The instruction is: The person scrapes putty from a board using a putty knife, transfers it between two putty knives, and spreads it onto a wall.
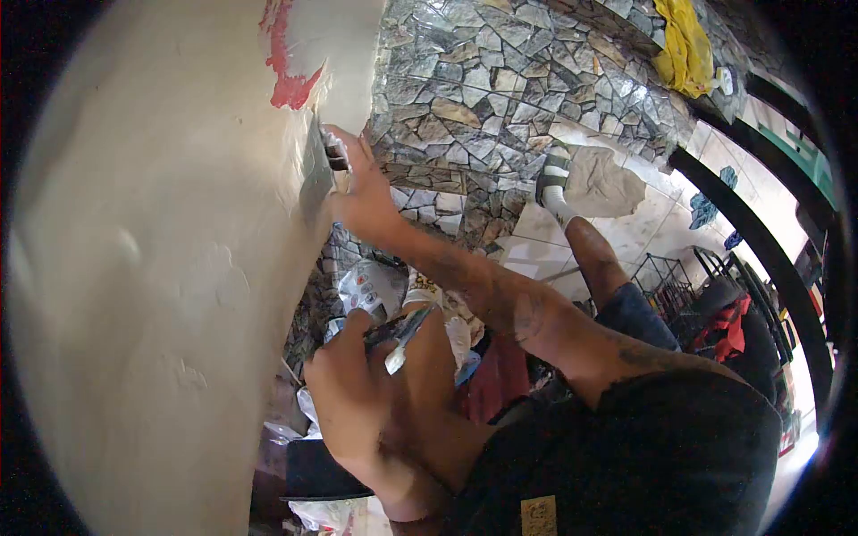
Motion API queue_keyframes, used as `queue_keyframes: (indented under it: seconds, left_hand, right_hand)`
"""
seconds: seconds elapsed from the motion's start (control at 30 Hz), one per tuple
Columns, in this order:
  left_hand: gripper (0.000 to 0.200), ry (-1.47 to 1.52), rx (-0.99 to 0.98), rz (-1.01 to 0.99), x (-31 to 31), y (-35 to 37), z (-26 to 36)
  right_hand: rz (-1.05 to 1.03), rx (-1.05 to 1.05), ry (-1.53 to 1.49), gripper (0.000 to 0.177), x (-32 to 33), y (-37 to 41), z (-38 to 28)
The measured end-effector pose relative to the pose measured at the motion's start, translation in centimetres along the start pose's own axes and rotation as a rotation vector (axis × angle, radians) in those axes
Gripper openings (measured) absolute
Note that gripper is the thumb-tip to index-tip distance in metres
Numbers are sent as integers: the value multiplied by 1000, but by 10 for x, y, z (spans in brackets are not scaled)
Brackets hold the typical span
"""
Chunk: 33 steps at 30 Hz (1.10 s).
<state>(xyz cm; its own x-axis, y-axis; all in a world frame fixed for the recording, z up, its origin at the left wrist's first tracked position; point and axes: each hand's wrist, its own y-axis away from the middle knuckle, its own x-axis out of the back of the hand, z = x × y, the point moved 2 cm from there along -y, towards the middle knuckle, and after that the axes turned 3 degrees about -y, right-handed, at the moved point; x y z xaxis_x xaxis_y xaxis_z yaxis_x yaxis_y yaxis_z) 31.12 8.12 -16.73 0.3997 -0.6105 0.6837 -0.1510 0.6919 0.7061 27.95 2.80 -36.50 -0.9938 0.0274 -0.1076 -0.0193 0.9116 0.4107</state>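
My right hand (365, 201) is closed round a wide putty knife (315, 179), whose grey blade lies against the pale wall (170, 268). Just above the blade, a bare red patch (290, 76) shows on the wall, with smeared filler along its edge. Lower down, in front of my body, my left hand (349, 406) grips a second putty knife (409, 326). A lump of white putty (395, 359) sits on it. Part of that tool is hidden by my fingers, and the hand is slightly blurred.
Stone-patterned tiling (483, 80) borders the wall. A plastic bag (371, 286) lies below my right forearm. My sandalled foot (554, 174) stands by a beige cloth (606, 183). Black rails (751, 223), a wire rack (663, 284) and a yellow cloth (684, 49) are at the right.
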Motion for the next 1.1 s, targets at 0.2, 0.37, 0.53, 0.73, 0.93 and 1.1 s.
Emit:
queue_keyframes:
  seconds: [0.2, 0.37, 0.53, 0.73, 0.93, 1.1]
  left_hand:
    - [24, 116, -121, -54, 1, 2, -3]
    - [33, 873, 125, 72, 10, -2, 6]
    - [29, 1775, -85, 399, 18, -14, 75]
    - [31, 1983, -210, 319, 28, -17, 120]
    - [31, 1946, -86, 299, -2, -19, 143]
    - [33, 2065, -86, 119, -28, -19, 161]
  right_hand:
    - [-328, -211, -676, 66, 48, 23, -42]
    - [-213, -311, -410, 43, 171, 28, -108]
    - [-99, -203, -356, 51, 231, 57, -216]
    - [-272, 235, -24, 57, 247, 69, -238]
    - [-500, 777, 361, 55, 245, 73, -252]
    - [-377, 874, 711, 52, 258, 94, -244]
